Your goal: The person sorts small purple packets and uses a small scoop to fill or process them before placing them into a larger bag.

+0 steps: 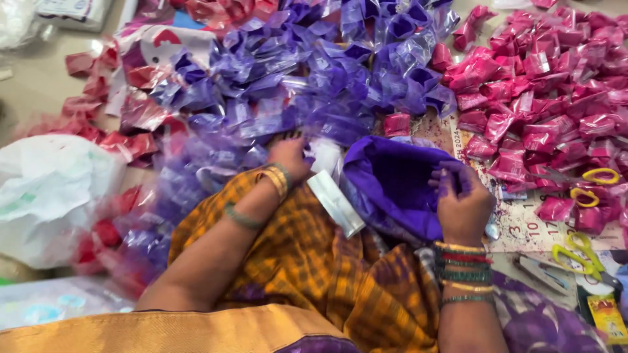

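Note:
My left hand [290,157] reaches forward into a heap of small purple plastic packets [314,72], its fingers closed among them; what it grips is hidden. My right hand [461,202], stained purple, rests on the rim of an open bag of purple powder [392,180] in my lap. Between the hands lies a small clear packet with a white edge [335,199]. Bangles circle both wrists. Orange checked cloth [307,261] covers my lap.
A pile of pink packets [556,78] fills the right side, with more pink ones [98,85] at the left. A white plastic bag [52,196] lies left. Yellow-handled scissors [592,186] and a second pair [579,252] rest on a printed calendar sheet [530,225].

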